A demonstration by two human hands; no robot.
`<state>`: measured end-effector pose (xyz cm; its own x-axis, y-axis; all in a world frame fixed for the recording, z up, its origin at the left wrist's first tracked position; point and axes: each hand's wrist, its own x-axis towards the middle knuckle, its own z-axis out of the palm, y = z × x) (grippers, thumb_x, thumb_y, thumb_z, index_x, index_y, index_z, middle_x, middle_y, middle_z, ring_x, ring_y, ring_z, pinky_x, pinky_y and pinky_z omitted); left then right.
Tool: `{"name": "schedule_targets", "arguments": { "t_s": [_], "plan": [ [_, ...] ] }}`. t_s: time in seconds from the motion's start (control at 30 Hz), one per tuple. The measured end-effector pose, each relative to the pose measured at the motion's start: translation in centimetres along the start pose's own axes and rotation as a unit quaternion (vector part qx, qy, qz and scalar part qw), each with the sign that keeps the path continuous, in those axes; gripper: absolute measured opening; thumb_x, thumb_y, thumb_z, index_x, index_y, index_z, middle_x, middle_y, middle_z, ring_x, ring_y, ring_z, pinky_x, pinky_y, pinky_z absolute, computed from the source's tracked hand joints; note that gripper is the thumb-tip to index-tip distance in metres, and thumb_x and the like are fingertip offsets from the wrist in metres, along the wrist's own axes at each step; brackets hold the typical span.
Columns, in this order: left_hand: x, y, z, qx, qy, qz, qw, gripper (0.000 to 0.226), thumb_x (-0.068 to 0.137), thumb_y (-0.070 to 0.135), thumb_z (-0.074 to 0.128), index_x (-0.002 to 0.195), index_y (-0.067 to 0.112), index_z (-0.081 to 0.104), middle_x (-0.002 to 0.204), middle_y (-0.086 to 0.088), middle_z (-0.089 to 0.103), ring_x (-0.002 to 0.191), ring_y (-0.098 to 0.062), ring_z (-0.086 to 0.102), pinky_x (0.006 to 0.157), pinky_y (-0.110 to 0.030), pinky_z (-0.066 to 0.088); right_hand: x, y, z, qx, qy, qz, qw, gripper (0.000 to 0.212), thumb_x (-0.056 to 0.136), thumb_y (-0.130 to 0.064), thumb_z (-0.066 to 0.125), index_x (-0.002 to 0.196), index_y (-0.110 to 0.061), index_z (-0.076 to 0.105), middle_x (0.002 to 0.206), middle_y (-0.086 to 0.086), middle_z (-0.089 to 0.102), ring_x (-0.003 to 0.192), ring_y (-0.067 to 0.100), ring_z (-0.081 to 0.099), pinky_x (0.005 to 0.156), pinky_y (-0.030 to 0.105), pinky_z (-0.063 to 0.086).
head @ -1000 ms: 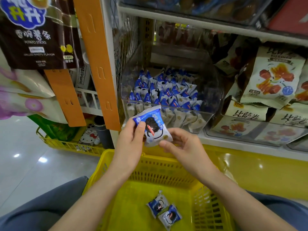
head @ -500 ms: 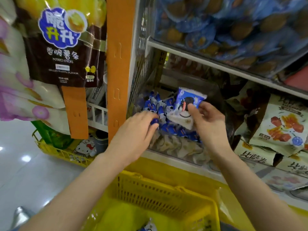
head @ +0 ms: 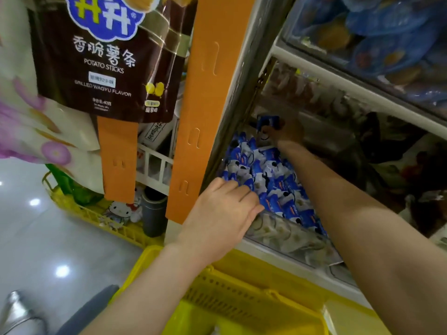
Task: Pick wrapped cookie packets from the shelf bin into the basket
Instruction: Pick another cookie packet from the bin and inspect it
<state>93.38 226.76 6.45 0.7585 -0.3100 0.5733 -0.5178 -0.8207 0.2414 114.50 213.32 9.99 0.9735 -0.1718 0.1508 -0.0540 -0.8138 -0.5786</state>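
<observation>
The clear bin (head: 290, 238) sits on the shelf, full of blue and white cookie packets (head: 273, 180). The yellow basket (head: 242, 296) waits just below it on the near side, likely so that a packet only has a short way to drop. The right hand (head: 287, 132) reaches far into the back of the bin, where it is dark. It pinches one blue packet (head: 267, 123) and holds it up above the pile. The packet sticks out to the left of that hand, so most of it can be seen. The left hand (head: 225, 213) is at the near left corner of the bin, beside the orange strip (head: 205, 117). Its fingers (head: 251, 201) are mostly straight and lie on top of the packets there. It holds nothing, and I think it is feeling for one to pick. The held packet is far from the basket, so it has to come back toward the person and then go down. A brown bag of potato sticks (head: 106, 64) hangs on the left.
</observation>
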Motion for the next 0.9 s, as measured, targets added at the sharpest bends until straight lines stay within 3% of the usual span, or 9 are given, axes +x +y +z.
{"name": "schedule_targets", "arguments": {
  "t_s": [0.1, 0.17, 0.23, 0.33, 0.4, 0.5, 0.63, 0.77, 0.9],
  "plan": [
    [0.0, -0.1, 0.2, 0.002, 0.009, 0.008, 1.0, 0.033, 0.094, 0.029, 0.037, 0.083, 0.017, 0.066, 0.075, 0.004, 0.065, 0.07, -0.016, 0.057, 0.07, -0.032, 0.046, 0.1, -0.1, 0.8, -0.033, -0.077, -0.006, 0.996, 0.037, 0.086, -0.028, 0.064, 0.111, -0.002, 0.06, 0.114, 0.016, 0.062, 0.105, 0.029, 0.058, 0.084, 0.034, 0.044],
    [-0.1, -0.2, 0.3, 0.001, 0.012, 0.008, 1.0, 0.033, 0.094, 0.029, 0.037, 0.083, 0.017, 0.066, 0.075, 0.004, 0.065, 0.071, -0.016, 0.056, 0.071, -0.032, 0.044, 0.1, -0.4, 0.8, -0.063, -0.109, -0.024, 0.992, 0.031, 0.088, -0.026, 0.061, 0.105, 0.0, 0.063, 0.101, 0.015, 0.063, 0.096, 0.029, 0.06, 0.076, 0.031, 0.043],
    [-0.1, -0.3, 0.4, -0.001, 0.012, 0.006, 1.0, 0.033, 0.094, 0.029, 0.037, 0.083, 0.018, 0.066, 0.075, 0.004, 0.064, 0.071, -0.016, 0.056, 0.072, -0.032, 0.042, 0.3, -0.5, 0.7, -0.095, -0.134, -0.042, 0.985, 0.025, 0.091, -0.027, 0.057, 0.085, -0.003, 0.064, 0.079, 0.009, 0.058, 0.076, 0.025, 0.056, 0.064, 0.025, 0.04],
    [-0.1, -0.2, 0.5, -0.003, 0.012, 0.006, 1.0, 0.032, 0.094, 0.029, 0.038, 0.083, 0.018, 0.066, 0.075, 0.004, 0.064, 0.071, -0.015, 0.056, 0.072, -0.032, 0.043, 0.6, -0.2, 0.4, -0.084, -0.139, -0.06, 0.985, 0.043, 0.094, -0.032, 0.051, 0.056, -0.012, 0.045, 0.057, 0.003, 0.043, 0.052, 0.015, 0.041, 0.05, 0.024, 0.032],
    [-0.1, -0.2, 0.6, -0.005, 0.016, 0.004, 1.0, 0.032, 0.094, 0.03, 0.038, 0.083, 0.018, 0.066, 0.075, 0.004, 0.064, 0.071, -0.015, 0.056, 0.071, -0.032, 0.043, 0.8, 0.3, -0.1, -0.062, -0.1, -0.086, 0.989, 0.04, 0.096, -0.032, 0.047, 0.063, -0.009, 0.053, 0.062, 0.003, 0.048, 0.054, 0.012, 0.042, 0.061, 0.027, 0.036],
    [0.0, -0.1, 0.6, -0.007, 0.019, 0.0, 1.0, 0.034, 0.095, 0.03, 0.037, 0.084, 0.018, 0.066, 0.076, 0.004, 0.064, 0.071, -0.015, 0.056, 0.071, -0.032, 0.043, 0.6, 1.2, -1.4, -0.095, -0.073, -0.111, 0.987, 0.033, 0.096, -0.033, 0.046, 0.091, -0.006, 0.063, 0.079, 0.004, 0.057, 0.065, 0.012, 0.051, 0.071, 0.032, 0.042],
    [-0.1, 0.0, 0.5, -0.003, 0.014, -0.004, 1.0, 0.036, 0.096, 0.03, 0.034, 0.084, 0.018, 0.066, 0.077, 0.004, 0.064, 0.072, -0.015, 0.055, 0.073, -0.031, 0.039, -0.3, 2.2, -2.5, -0.16, -0.202, -0.056, 0.965, 0.031, 0.089, -0.04, 0.057, 0.093, -0.009, 0.063, 0.086, 0.006, 0.062, 0.075, 0.019, 0.061, 0.074, 0.036, 0.054],
    [-0.1, 0.1, 0.4, -0.001, 0.014, -0.008, 1.0, 0.036, 0.095, 0.031, 0.033, 0.085, 0.019, 0.066, 0.078, 0.005, 0.065, 0.073, -0.014, 0.056, 0.075, -0.029, 0.037, -1.1, 2.1, -2.1, -0.012, -0.24, -0.012, 0.971, 0.03, 0.083, -0.027, 0.067, 0.106, -0.008, 0.062, 0.096, 0.001, 0.057, 0.068, 0.009, 0.061, 0.053, 0.014, 0.051],
    [-0.1, 0.2, 0.4, -0.003, 0.014, -0.006, 1.0, 0.036, 0.095, 0.031, 0.033, 0.085, 0.02, 0.066, 0.077, 0.007, 0.065, 0.072, -0.013, 0.056, 0.073, -0.03, 0.041, -1.4, 2.6, -1.2, -0.009, -0.216, -0.026, 0.976, 0.04, 0.085, -0.025, 0.066, 0.119, -0.007, 0.057, 0.099, 0.007, 0.063, 0.065, 0.007, 0.058, 0.057, 0.014, 0.047]
  ]
}}
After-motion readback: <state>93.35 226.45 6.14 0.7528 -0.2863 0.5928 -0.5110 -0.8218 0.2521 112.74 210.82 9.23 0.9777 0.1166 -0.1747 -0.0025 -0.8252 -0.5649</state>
